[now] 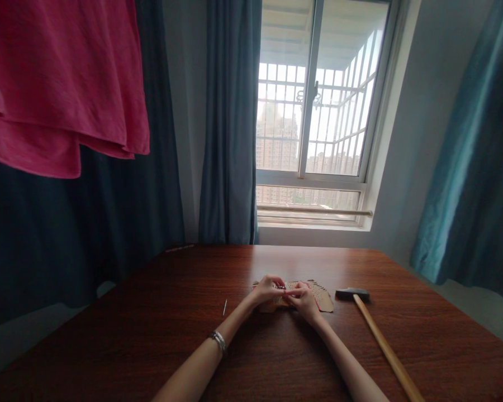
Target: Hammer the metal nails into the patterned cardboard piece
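My left hand (268,290), with a silvery bracelet (218,340) on the wrist, has its fingers curled and pinched together. Facing it, my right hand (304,301) is closed too, its fingertips meeting those of the left. Something small, with dark and whitish bits, shows between the fingertips; it is too small to name. Beneath both hands lies a flat piece of brown cardboard (326,301) with rows of small holes and a notched far edge. Reddish edges show beside it, and the hands hide its middle.
A hammer (383,340) with a dark head and long wooden handle lies to the right on the brown wooden table (171,324). A thin metal rod (224,307) lies left of my hands. A pink cloth (67,84) hangs at upper left; curtains flank the window (314,111).
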A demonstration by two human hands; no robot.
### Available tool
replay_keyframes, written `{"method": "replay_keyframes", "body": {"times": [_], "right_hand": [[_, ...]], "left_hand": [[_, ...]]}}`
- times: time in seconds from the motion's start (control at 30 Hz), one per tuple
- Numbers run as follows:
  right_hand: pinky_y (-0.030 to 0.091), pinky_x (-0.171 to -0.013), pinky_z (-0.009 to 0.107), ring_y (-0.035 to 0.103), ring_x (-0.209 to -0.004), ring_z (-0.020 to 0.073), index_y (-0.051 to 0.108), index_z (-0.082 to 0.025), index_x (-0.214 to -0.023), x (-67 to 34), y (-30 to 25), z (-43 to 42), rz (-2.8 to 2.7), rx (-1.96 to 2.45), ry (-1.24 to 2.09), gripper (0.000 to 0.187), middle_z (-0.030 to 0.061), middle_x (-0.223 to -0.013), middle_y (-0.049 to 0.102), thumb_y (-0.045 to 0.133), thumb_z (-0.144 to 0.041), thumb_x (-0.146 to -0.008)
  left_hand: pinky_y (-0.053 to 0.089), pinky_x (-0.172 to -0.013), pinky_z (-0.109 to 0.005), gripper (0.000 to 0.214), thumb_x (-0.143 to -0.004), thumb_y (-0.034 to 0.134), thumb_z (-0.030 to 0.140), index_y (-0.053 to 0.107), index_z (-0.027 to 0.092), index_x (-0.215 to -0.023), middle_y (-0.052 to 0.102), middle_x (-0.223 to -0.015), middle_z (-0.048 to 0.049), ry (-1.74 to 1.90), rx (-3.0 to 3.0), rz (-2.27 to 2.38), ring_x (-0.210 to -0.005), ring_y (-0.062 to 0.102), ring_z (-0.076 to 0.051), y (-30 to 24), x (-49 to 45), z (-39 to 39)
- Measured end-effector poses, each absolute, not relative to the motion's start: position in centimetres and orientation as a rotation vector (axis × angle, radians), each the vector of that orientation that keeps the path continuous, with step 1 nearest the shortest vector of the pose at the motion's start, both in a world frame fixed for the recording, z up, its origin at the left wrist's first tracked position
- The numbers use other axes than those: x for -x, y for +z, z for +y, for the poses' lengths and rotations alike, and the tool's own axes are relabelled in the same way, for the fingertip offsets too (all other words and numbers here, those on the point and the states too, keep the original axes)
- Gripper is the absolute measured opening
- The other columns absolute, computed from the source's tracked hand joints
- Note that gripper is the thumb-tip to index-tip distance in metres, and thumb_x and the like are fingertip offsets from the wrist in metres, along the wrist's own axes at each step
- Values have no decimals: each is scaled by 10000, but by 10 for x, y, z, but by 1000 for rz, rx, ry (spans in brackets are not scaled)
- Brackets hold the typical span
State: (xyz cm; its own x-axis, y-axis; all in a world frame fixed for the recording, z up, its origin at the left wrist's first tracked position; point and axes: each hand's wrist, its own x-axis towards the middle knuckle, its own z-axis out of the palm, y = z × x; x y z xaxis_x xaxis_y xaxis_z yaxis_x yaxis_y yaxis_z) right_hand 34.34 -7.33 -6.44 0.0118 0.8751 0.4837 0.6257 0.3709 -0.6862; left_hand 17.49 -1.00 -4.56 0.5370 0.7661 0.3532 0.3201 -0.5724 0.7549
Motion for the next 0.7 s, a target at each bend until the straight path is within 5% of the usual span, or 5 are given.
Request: {"method": "replay_keyframes", "body": {"times": [0.7], "right_hand": [[402, -603, 266, 541, -630, 166, 752, -236, -750, -341, -56, -81, -1704, 1319, 327, 220, 17, -629, 574, 602, -392, -708]], "left_hand": [[376, -581, -211, 268, -595, 674, 356, 720, 135, -740, 662, -663, -23, 885, -2055, 893, -645, 552, -154, -53, -175, -6]]}}
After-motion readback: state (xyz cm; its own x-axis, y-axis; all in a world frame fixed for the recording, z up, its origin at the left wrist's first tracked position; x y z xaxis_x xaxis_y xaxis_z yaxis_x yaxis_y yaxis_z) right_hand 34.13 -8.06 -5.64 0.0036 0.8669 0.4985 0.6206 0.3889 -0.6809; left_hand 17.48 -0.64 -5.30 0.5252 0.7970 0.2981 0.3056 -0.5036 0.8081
